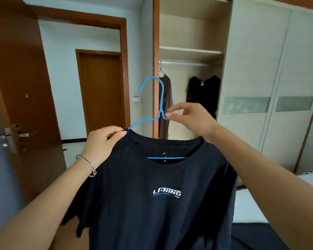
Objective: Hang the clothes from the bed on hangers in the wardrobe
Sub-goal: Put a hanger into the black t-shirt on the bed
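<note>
Right hand [186,117], fingers curled, pinches the neck of the blue hanger [143,121] between thumb and forefinger. Left hand [103,143] pinches the black T-shirt [152,204] at its collar.

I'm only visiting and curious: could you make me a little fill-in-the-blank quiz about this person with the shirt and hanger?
1. The black T-shirt is draped on a hanger coloured ____.
2. The bracelet sits on the ____ wrist.
3. The shirt's white chest lettering reads ____.
4. On the wardrobe rail, the garment to the left of the black clothes is coloured ____.

Missing words: blue; left; LI-NING; brown.
</note>
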Available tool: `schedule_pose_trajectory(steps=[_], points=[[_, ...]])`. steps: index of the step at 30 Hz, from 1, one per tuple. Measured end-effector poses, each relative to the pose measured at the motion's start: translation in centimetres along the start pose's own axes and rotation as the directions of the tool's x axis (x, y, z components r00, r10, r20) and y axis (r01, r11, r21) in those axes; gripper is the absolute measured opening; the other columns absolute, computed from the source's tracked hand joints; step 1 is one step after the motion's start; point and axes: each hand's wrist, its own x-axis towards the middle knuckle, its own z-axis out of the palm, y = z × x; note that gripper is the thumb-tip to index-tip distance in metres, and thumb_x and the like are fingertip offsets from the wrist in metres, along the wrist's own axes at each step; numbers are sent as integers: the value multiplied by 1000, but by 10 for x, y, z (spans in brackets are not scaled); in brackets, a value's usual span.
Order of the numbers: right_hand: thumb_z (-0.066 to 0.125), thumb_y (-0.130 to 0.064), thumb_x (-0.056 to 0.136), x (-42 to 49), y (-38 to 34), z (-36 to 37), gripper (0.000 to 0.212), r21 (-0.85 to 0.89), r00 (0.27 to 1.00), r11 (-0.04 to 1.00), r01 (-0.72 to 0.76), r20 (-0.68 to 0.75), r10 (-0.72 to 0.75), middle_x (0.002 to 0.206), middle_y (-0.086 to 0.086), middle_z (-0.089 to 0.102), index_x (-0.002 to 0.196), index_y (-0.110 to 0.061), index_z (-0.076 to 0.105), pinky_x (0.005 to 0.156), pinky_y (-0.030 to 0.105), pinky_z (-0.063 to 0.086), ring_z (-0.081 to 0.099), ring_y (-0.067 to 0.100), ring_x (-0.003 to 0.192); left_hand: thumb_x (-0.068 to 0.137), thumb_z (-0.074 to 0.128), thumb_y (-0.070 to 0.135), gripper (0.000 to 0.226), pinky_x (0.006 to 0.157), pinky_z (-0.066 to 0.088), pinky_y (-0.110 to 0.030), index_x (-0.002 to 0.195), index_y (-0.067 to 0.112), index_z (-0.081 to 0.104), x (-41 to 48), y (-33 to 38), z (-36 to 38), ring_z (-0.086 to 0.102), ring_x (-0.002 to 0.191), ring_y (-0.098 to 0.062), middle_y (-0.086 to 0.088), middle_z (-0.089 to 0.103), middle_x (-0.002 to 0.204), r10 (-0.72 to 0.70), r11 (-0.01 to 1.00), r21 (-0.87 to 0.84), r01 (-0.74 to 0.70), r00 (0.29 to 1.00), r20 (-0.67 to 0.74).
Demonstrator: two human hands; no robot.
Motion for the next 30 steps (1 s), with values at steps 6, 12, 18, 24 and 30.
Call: schedule_pose_trajectory(steps=[6, 12, 18, 24, 30], points=[[57, -40, 87, 68, 9, 66, 20, 2, 985, 995, 100, 142, -100, 71, 7, 51, 74, -27, 64, 63, 23, 40, 45, 18, 68, 91, 52, 24, 19, 69, 36, -6, 97, 16, 69, 37, -54, 9, 56, 80, 0, 18, 61, 83, -86, 992, -98, 81, 995, -43], [55, -37, 90, 152, 43, 102, 38, -6, 974, 991, 130, 185, -127, 55, -1, 40, 55, -23, 48, 51, 13, 31, 36, 10, 51, 92, 50, 26, 24, 65, 37, -11, 95, 13, 70, 111, -117, 22, 56, 86, -14, 1, 65, 89, -157, 987, 23, 161, 981, -117], [53, -35, 91, 257, 76, 126, 38, 41, 964, 990, 133, 227, -138, 57, -3, 43, 55, -22, 48, 59, 16, 34, 40, 8, 54, 94, 45, 28, 24, 65, 36, -8, 94, 18, 67, 208, -152, 60, 59, 90, -13, 0, 68, 93, -95, 992, 79, 97, 995, -21], [57, -30, 89, 329, 112, 150, 39, 58, 967, 990, 126, 216, -136, 54, -2, 44, 52, -22, 51, 51, 11, 32, 40, 6, 48, 95, 39, 34, 29, 62, 42, -5, 113, 23, 60, 280, -146, 125, 61, 78, -4, 13, 65, 87, 109, 994, -34, -105, 979, 171], [60, -27, 88, 378, 176, 138, 24, 195, 995, 981, -18, 102, -2, 73, 8, 62, 85, -4, 66, 58, 19, 44, 52, 13, 63, 89, 48, 41, 32, 62, 38, -13, 92, 17, 69, 350, -168, 188, 52, 64, -4, 8, 57, 64, 122, 985, -158, -75, 941, 316]])
